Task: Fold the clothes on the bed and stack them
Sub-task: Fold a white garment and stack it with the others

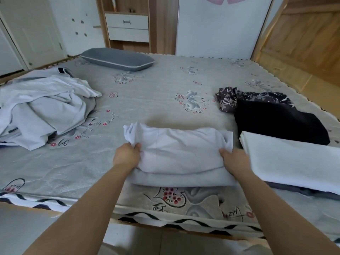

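Bed (156,107) carries: folded white garment (176,155) between my hands; crumpled whites (42,107) beyond my left hand (127,155); dark clothes (276,118) beyond my right hand (233,159).

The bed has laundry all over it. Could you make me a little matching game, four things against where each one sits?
Things:
1. grey pillow
2. crumpled white heap
3. black garment
4. folded white garment

Places:
A. between the two hands, near edge of the bed
B. far side of the bed, by the drawers
C. left side of the bed
D. right side, beside a patterned dark cloth

Pairs: 1-B, 2-C, 3-D, 4-A
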